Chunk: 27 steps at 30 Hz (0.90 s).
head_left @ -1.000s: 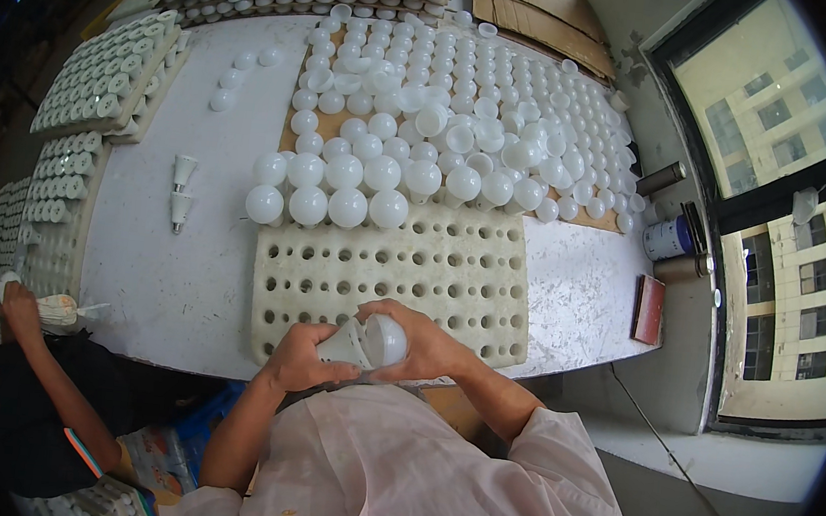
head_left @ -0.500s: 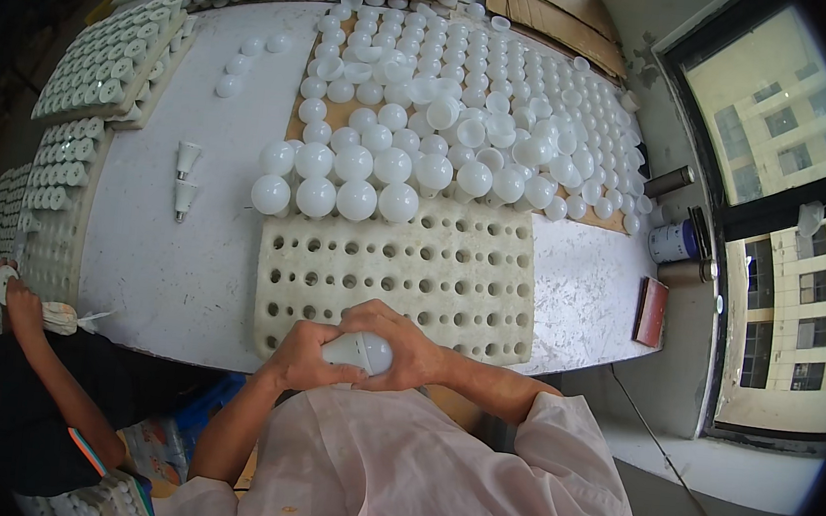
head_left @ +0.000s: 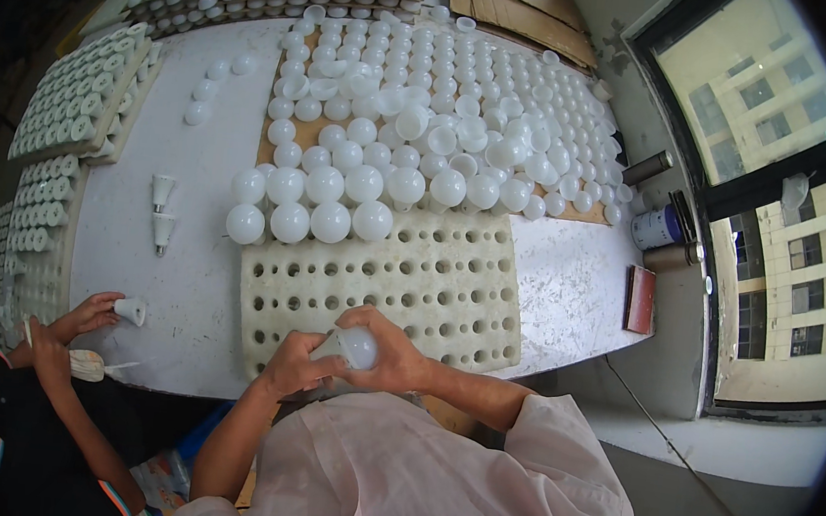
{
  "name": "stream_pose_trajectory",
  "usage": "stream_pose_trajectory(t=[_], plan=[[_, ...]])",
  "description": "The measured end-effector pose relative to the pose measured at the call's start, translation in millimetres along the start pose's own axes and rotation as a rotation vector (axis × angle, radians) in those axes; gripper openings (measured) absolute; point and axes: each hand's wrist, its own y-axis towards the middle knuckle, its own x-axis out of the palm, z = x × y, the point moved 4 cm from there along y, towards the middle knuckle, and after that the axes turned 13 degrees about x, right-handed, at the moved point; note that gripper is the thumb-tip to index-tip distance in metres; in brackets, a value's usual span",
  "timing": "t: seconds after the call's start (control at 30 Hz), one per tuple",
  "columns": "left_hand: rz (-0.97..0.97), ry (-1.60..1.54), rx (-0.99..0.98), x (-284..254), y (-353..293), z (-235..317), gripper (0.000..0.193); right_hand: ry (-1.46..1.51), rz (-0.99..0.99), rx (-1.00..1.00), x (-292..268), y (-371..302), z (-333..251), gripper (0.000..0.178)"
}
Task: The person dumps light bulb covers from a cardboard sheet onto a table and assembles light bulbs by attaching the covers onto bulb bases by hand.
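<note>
I look down on the white worktable (head_left: pixel 182 285). Across its far half stand rows of round white plastic bulb domes (head_left: pixel 425 130), with stacked trays of the same along the far and left edges. Nearer lies the pale perforated foam tray (head_left: pixel 411 278), whose near edge runs along the table's near edge; its far row carries finished white bulbs (head_left: pixel 310 210), and the rest of its holes stand empty.

At that near edge, over the tray's front rim, my two hands meet around one white bulb with a frosted round dome and a tapered white base (head_left: pixel 353 345). My right hand (head_left: pixel 396 354) is curled about the dome, fingers closed round it. My left hand (head_left: pixel 291 366) pinches the base end, fingers wrapped snug. The bulb is clear of the tray, lifted between the palms.

I judge the bulb light, stiff and smooth: a thin shell that would slip or crack under a hard squeeze. The safe hold is the narrow base, with only a cupping touch on the dome.

At the table's near left corner another person's hand (head_left: pixel 90 311) holds a small white conical base (head_left: pixel 131 311); two more such cones (head_left: pixel 161 206) stand toward the left edge.

Against half a second ago, the hands and bulb sit in much the same place at the tray's rim, and the filled row has not changed.
</note>
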Motion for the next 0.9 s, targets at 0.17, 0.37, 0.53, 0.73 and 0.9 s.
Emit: stream_pose_trajectory(t=[0.17,0.37,0.53,0.73,0.9], plan=[[0.235,-0.046,0.097,-20.9,7.6,-26.9,0.047,-0.262,0.434,0.111,-83.2,21.2,33.7,0.066],[0.382,0.136,0.138,-52.4,17.1,-16.9,0.039,-0.703,0.53,0.094,-134.8,89.5,61.1,0.059],[0.822,0.321,0.195,-144.2,-15.7,-12.2,0.033,-0.57,0.701,-0.003,-176.7,139.8,43.3,0.038],[1.121,0.799,0.241,-285.7,-11.5,-8.1,0.04,-1.122,0.417,0.152,-247.3,290.5,87.7,0.061],[1.025,1.023,0.122,-357.8,36.2,2.7,0.061,-1.338,0.101,0.303,-230.6,387.9,132.3,0.093]])
